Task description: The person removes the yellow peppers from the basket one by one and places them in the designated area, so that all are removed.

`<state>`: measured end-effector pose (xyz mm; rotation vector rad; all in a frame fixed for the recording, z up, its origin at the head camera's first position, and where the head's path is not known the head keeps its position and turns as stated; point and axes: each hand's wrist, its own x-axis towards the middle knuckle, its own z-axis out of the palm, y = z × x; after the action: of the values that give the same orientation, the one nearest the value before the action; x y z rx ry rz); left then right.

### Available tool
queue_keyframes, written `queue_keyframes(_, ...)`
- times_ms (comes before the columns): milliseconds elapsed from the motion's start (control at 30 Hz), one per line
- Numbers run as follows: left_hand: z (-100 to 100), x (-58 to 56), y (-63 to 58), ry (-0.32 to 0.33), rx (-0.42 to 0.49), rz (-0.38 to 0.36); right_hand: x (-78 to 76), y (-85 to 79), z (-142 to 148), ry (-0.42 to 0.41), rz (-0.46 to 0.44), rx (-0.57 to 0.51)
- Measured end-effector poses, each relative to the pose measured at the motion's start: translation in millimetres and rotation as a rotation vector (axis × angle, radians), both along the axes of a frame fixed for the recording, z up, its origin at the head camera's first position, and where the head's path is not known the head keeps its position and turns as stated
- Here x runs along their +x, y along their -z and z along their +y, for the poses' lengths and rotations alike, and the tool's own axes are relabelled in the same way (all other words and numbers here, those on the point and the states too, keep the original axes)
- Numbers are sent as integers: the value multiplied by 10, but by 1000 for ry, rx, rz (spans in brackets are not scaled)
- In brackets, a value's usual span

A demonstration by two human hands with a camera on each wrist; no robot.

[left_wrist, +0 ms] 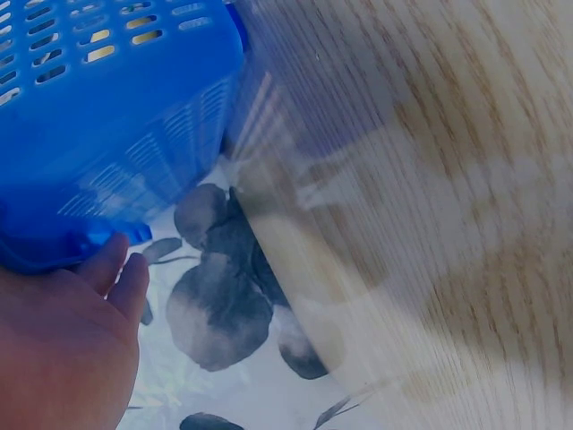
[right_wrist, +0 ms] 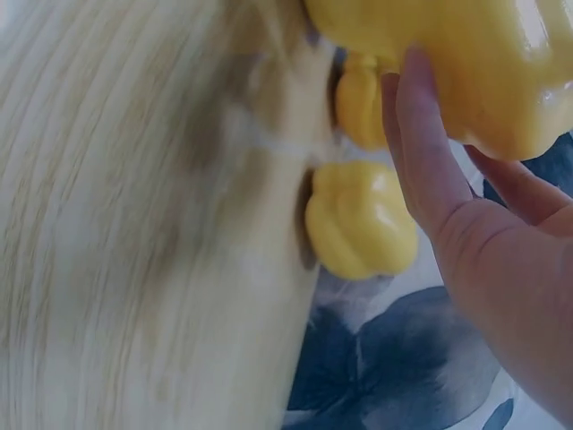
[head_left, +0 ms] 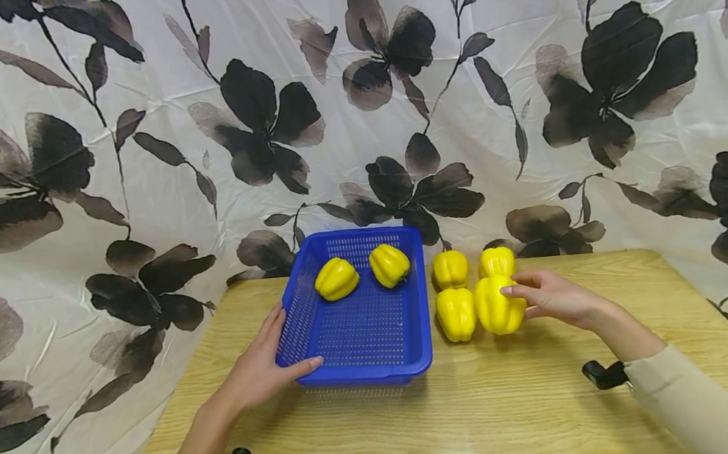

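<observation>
My left hand (head_left: 260,367) holds the near left corner of a blue plastic basket (head_left: 416,310), thumb over the near rim and fingers along the left side. Inside the basket lie two yellow bell peppers, one on the left (head_left: 336,279) and one on the right (head_left: 389,265). To the right of the basket, my right hand (head_left: 554,299) grips another yellow bell pepper (head_left: 500,306) between thumb and fingers. The right wrist view shows this pepper (right_wrist: 488,81) close up, raised above the table, its upper part cut off by the frame.
Three more yellow bell peppers stand on the wooden table (head_left: 489,406) around the held one: back left (head_left: 451,270), front left (head_left: 456,315) and behind it (head_left: 497,262). A white cloth with dark flowers (head_left: 329,149) hangs at the table's far edge.
</observation>
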<state>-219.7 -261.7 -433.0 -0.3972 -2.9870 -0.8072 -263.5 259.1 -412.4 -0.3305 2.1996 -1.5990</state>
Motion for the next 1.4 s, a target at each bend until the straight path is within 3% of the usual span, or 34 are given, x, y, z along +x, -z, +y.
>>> queue_keyframes(467, 9, -4, -11, 0, 6, 3, -70, 108, 75, 11, 158, 267)
queue_keyframes(733, 13, 3, -18, -8, 2, -1, -89, 153, 60, 16, 256, 367)
queue_keyframes(1200, 15, 1, 11, -4, 14, -5, -124, 235, 23, -4, 103, 426)
queue_keyframes(1400, 12, -3, -2, -5, 16, 3, -132, 224, 19, -14, 110, 437)
